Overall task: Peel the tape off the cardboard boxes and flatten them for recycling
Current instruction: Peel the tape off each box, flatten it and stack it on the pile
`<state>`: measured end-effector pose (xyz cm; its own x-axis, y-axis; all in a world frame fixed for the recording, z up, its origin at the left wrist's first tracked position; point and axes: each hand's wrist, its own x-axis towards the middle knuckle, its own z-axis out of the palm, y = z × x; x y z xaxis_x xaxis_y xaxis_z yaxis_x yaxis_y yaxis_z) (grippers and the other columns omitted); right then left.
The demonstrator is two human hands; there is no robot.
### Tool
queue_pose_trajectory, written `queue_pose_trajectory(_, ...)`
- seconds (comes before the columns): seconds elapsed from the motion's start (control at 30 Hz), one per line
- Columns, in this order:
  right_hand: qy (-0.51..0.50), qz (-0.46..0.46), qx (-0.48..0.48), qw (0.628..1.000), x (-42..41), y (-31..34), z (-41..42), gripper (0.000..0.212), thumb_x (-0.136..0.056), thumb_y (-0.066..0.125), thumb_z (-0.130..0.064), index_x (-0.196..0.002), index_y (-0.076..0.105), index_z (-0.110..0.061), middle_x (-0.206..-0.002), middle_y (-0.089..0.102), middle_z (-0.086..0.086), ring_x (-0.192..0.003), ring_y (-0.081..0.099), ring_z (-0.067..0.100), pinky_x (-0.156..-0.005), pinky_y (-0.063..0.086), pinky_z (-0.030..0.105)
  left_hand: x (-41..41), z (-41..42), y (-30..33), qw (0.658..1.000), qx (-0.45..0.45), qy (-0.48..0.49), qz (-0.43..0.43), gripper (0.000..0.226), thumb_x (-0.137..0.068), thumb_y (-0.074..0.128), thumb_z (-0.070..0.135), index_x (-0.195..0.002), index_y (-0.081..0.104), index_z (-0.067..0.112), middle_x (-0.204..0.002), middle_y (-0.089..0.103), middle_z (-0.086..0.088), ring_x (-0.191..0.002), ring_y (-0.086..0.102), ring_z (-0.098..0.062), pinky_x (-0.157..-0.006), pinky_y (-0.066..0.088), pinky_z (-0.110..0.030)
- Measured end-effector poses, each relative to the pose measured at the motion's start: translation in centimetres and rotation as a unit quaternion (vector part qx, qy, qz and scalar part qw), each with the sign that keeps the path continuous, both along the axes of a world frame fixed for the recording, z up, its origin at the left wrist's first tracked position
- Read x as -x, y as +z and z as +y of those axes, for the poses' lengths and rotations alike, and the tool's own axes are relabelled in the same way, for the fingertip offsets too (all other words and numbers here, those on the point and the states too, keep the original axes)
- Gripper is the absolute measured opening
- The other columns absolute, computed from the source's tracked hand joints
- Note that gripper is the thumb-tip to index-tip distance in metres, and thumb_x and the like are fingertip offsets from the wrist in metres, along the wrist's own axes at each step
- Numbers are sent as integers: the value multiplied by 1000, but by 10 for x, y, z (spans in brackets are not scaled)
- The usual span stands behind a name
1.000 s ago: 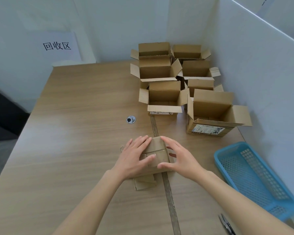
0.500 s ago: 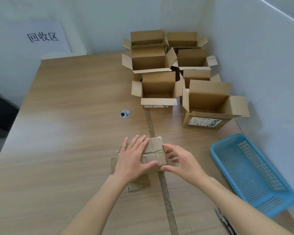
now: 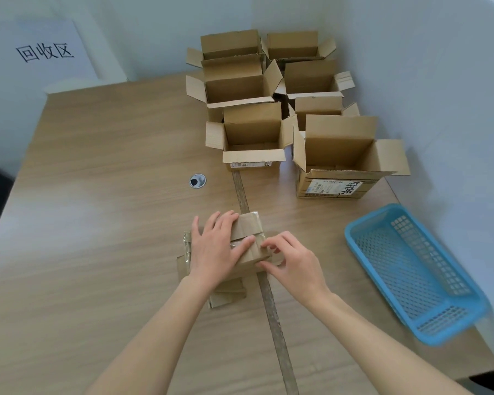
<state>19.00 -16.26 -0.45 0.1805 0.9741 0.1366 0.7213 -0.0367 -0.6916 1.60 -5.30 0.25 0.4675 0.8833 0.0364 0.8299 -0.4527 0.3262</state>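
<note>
Flattened box [image 3: 247, 233]: lies on the wooden table [image 3: 97, 223], near the front middle, across a dark seam strip [image 3: 241, 195] that runs down the tabletop. Clear tape [image 3: 240, 244] crosses its top face. More flat cardboard [image 3: 226, 295] sticks out beneath it on the near side.

Left hand [image 3: 214, 249]: palm down on the box, fingers straight and spread, thumb laid along the tape line, pressing the cardboard flat.

Right hand [image 3: 290, 263]: at the box's right edge, fingers curled, thumb and fingertips meeting at the cardboard edge. Appears to pinch there; whether tape or cardboard is caught, cannot tell.

Open boxes [image 3: 253, 132]: a cluster of about seven standing at the far right of the table, flaps up or splayed, packed against each other. The nearest right one [image 3: 340, 158] carries a white label on its front wall.

Blue basket [image 3: 411, 269]: on the right edge of the table, well apart from the hands.

Round grommet [image 3: 197, 181] set into the tabletop, left of the strip. Paper sign [image 3: 44, 52] with printed characters on the far left wall.
</note>
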Motion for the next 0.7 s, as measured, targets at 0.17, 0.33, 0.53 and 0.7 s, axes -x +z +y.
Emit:
queue_pose_trajectory(0.17, 11, -3, -21, 1000, -2, 0, -11, 20, -85, 80, -32, -103, 73, -28, -98, 60, -15, -74, 63, 9, -58, 57, 37, 1, -5, -4, 999, -26, 0, -17, 62, -91, 45, 70, -136, 52, 28, -142, 57, 12, -138, 44, -13, -122, 17, -55)
queue_pose_trajectory(0.33, -1, -46, -41, 998, 1, 8, -12, 8, -86, 80, -28, -89, 73, -26, -93, 60, -13, -72, 59, 6, -46, 48, 30, 1, -6, -5, 999, -35, -3, -21, 62, -92, 44, 69, -136, 52, 26, -140, 58, 11, -137, 45, -14, -122, 18, -54)
queue_pose_trajectory(0.53, 93, -76, -34, 992, -7, 14, -6, 5, -91, 74, -20, -95, 72, -21, -97, 61, -9, -84, 58, 10, -54, 53, 38, 3, -8, -6, 999, -39, -10, -14, 65, -93, 42, 69, -141, 48, 26, -147, 53, 11, -143, 38, -13, -123, 14, -53)
queue_pose_trajectory(0.7, 166, -99, -30, 981, -20, 25, 6, 6, -87, 78, -16, -91, 75, -15, -90, 65, -2, -75, 63, 20, -57, 53, 40, 7, -8, -6, 998, -31, -45, 6, 82, -89, 35, 79, -153, 37, 26, -160, 37, 11, -152, 23, -10, -125, 6, -53)
